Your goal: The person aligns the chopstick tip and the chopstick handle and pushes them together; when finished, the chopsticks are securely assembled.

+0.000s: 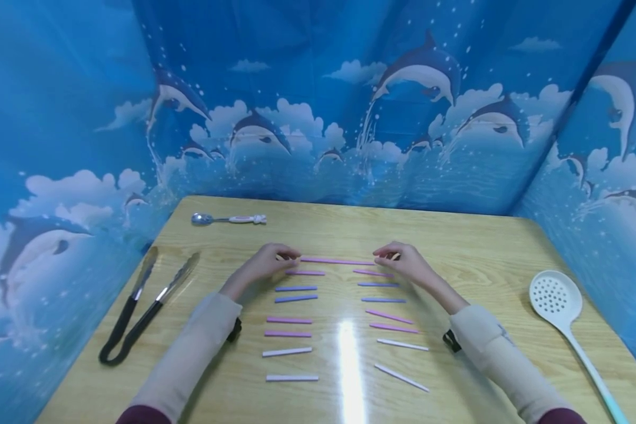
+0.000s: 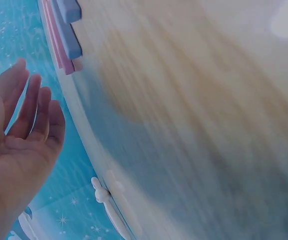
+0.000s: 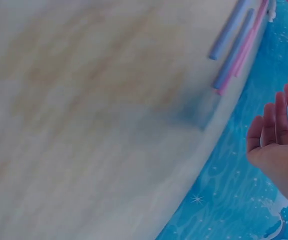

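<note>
Big blue dolphin backdrop wraps the far, left and right sides of a wood-look tabletop. There's a pale slotted skimmer on the right, black-handled tongs on the left. Left hand and right hand are past the middle, a spoon farther back left. A long pink stick runs between them, each hand's fingers pinching one end. Tiniest bits: two columns of short sticks, pink, blue and whitish, nearer.
</note>
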Motion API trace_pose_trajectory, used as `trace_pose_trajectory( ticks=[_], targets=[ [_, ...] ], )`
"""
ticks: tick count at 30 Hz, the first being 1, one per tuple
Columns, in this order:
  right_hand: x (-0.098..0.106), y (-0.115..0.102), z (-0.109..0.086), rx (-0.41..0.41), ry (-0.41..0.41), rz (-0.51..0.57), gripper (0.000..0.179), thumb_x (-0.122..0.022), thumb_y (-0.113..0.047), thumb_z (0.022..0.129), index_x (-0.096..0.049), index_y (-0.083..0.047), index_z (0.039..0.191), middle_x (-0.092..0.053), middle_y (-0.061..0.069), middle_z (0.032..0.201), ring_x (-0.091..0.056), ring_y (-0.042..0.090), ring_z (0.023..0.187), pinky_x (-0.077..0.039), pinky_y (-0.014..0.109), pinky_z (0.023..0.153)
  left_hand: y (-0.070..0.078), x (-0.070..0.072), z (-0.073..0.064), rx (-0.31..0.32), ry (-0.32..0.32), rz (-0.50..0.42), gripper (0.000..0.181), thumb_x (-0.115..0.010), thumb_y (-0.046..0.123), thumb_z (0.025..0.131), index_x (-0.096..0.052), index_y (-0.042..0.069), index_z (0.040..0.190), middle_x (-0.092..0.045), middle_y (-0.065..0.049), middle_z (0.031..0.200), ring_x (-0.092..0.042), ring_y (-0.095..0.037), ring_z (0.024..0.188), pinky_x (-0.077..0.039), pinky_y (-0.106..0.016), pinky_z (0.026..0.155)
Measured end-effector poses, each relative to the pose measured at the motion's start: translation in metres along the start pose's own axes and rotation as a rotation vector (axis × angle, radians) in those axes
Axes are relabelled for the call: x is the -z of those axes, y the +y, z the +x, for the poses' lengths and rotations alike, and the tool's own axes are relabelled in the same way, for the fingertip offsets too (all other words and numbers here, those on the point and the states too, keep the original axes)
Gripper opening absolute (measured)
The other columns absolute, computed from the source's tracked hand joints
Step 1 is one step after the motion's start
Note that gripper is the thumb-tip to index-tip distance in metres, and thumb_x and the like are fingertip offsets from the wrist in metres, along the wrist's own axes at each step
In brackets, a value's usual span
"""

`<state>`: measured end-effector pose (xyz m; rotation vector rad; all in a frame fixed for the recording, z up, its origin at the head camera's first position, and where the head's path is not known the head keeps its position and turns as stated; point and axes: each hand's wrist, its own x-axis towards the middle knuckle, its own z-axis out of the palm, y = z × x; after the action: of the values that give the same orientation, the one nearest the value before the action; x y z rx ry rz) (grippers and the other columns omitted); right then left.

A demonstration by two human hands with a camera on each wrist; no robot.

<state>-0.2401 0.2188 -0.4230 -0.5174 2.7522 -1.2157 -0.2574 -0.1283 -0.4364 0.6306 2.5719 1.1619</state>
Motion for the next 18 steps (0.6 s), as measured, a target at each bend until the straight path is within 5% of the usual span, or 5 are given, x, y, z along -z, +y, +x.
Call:
trace_pose_trajectory(
  ticks=[6, 18],
  targets=[
    [-0.005, 0.009, -0.009, 0.002, -0.046, -0.022, 0.026, -0.067, -0.015, 0.089, -0.067, 0.003, 0.108, -0.065, 0.011, 0.095, -0.059, 0.02, 0.084, -0.051, 0.031, 0.075, 0.001, -0.003, -0.008, 0.072, -0.048, -0.001, 0.031, -0.063, 0.021, 0.092, -0.065, 0.005, 0.119, -0.066, -0.011, 0.115, -0.06, -0.024, 0.107, -0.049, -0.039, 0.094],
    [-0.016, 0.015, -0.008, 0.05, -0.1, -0.071, 0.027, -0.067, -0.013, 0.088, -0.067, 0.006, 0.107, -0.065, 0.01, 0.089, -0.058, 0.015, 0.079, -0.05, 0.025, 0.07, -0.005, -0.017, -0.003, 0.011, -0.065, 0.012, 0.027, -0.065, 0.014, 0.09, -0.066, -0.001, 0.113, -0.069, -0.013, 0.106, -0.064, -0.024, 0.099, -0.052, -0.034, 0.089]
  ],
)
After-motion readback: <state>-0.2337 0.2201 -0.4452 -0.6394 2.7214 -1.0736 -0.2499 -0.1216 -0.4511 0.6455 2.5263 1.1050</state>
